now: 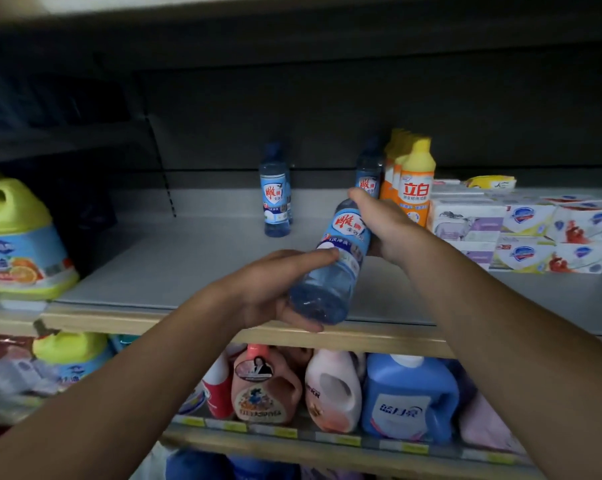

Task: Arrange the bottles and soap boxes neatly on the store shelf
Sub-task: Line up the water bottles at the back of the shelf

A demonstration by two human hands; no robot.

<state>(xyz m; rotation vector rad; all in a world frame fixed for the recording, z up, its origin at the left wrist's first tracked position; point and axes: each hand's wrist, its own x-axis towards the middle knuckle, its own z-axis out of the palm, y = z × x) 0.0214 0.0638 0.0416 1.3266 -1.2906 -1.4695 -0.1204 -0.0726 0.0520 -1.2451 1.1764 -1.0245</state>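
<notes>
A clear blue bottle [334,268] with a blue and red label is tilted over the front of the grey shelf [175,268], its neck pointing away. My left hand [275,289] grips its base end from the left and below. My right hand [382,226] grips its upper part near the neck. Two matching blue bottles stand upright further back, one alone [275,195] and one [369,174] beside the orange bottles [414,181] with yellow caps. White soap boxes [521,233] are stacked at the right of the shelf.
A large green-lidded blue tub [19,244] stands at the left of the shelf. The lower shelf holds pink [330,389], peach [265,389] and blue [407,400] detergent jugs. A yellow packet [490,183] lies on top of the soap boxes.
</notes>
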